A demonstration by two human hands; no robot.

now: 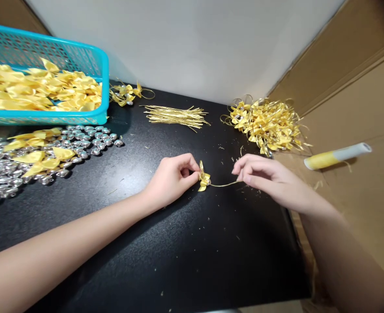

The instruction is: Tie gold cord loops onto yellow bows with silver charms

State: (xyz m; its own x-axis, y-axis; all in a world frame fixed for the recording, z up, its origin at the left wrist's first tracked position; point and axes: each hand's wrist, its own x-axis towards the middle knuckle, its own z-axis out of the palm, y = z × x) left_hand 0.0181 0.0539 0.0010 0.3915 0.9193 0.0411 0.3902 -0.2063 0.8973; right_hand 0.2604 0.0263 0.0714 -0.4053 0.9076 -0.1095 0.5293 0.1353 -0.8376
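Observation:
Near the middle of the black table, my left hand pinches a small yellow ribbon bow between thumb and fingertips. A loop of gold cord stands up from the bow, and a bit of silver shows at its right side. From there a gold cord runs right, sagging slightly. Its far end is in the fingertips of my right hand, which are closed on it. Both hands are just above the tabletop.
A turquoise basket of yellow bows stands at the back left. Silver bells lie before it, some bows on top. Cut gold cords lie at the back. Finished-looking bows are heaped at right, near a yellow-white tube on cardboard.

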